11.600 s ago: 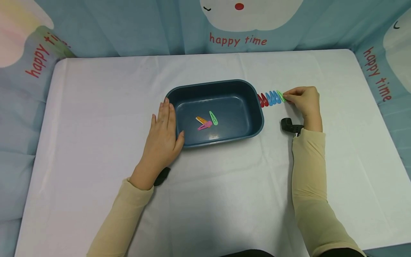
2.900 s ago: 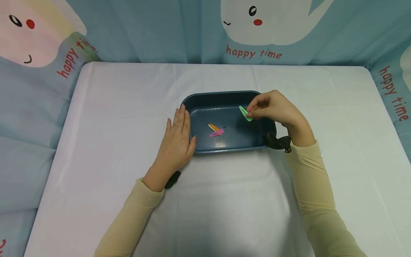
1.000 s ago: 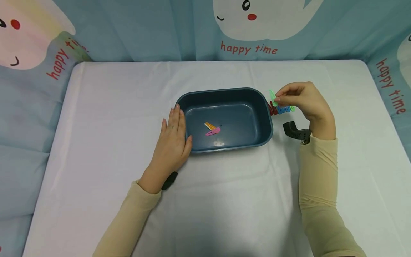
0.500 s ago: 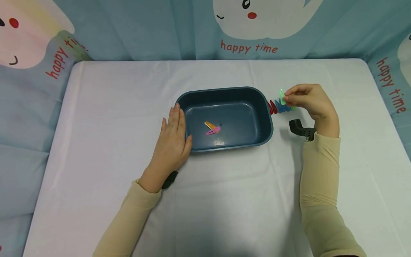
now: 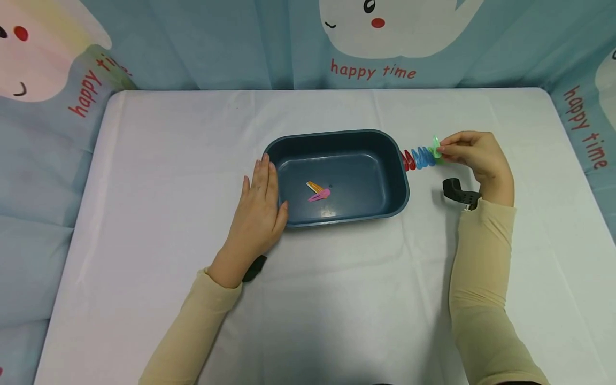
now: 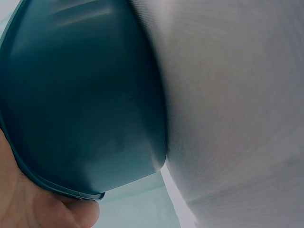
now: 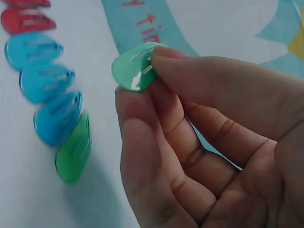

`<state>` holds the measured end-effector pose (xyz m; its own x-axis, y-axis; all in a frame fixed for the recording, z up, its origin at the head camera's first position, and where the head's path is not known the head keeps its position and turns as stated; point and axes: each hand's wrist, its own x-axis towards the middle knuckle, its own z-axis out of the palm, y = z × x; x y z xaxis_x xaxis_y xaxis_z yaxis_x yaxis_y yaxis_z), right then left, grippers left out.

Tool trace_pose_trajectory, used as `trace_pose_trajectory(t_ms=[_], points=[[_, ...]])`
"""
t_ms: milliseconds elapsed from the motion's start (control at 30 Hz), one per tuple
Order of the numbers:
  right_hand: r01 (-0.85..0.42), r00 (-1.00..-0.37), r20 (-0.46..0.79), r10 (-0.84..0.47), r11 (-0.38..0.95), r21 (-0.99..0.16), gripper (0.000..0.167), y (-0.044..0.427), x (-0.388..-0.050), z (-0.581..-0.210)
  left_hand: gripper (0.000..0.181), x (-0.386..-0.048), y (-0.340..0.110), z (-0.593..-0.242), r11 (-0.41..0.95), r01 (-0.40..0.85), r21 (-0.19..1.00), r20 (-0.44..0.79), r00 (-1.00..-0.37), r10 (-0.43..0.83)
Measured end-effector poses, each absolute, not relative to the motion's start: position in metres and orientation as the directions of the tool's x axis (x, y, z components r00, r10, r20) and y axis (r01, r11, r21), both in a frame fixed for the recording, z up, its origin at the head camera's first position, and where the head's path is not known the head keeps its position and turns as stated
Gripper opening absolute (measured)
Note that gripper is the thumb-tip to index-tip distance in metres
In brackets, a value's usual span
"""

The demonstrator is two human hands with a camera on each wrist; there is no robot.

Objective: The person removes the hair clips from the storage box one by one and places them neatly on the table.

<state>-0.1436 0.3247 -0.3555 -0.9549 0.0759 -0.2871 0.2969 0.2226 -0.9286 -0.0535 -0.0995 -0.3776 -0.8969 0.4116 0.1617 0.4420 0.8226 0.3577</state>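
Note:
My right hand (image 5: 481, 160) (image 7: 213, 128) pinches a green hair clip (image 5: 436, 145) (image 7: 137, 67) between thumb and fingertips, held above the table. Under and beside it lies a row of clips to the right of the dark blue tray (image 5: 337, 222) (image 6: 85, 95): red clips (image 5: 409, 160) (image 7: 28, 20), three blue clips (image 5: 423, 157) (image 7: 46, 81) and one green clip (image 7: 74, 151) at the end. My left hand (image 5: 255, 211) (image 6: 42, 204) rests against the tray's left side with its fingers straight. Inside the tray, a pink clip (image 5: 320, 195) touches an orange clip (image 5: 314, 187).
A white cloth (image 5: 168, 160) covers the table. Light blue printed fabric (image 5: 216, 43) stands along the back and both sides. A black wrist strap piece (image 5: 459, 193) sticks out from my right wrist.
A green clip that lay in the tray earlier is now in my right hand, which has moved from over the tray to the row's right end. My left hand stays at the tray.

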Motion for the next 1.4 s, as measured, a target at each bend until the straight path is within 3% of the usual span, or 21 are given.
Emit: trace_pose_trajectory(t_ms=[333, 567, 900, 1400], points=[[0.341, -0.940, -0.300, 0.164, 0.393, -0.854, 0.008, 0.336, -0.141, -0.363, 0.068, -0.053, -0.099, -0.377, 0.827, 0.434, 0.357, 0.146, -0.901, 0.409], [0.358, -0.933, -0.304, 0.191, 0.434, -0.827, 0.007, 0.340, -0.142, -0.367, 0.068, -0.053, -0.099, -0.377, 0.828, 0.436, 0.354, 0.150, -0.900, 0.410], [0.367, -0.930, -0.286, 0.231, 0.551, -0.749, 0.029, 0.340, -0.145, -0.370, 0.068, -0.053, -0.099, -0.379, 0.825, 0.440, 0.355, 0.159, -0.898, 0.411], [0.357, -0.934, -0.260, 0.244, 0.628, -0.692, 0.020, 0.333, -0.146, -0.369, 0.067, -0.053, -0.100, -0.379, 0.821, 0.444, 0.358, 0.159, -0.896, 0.415]])
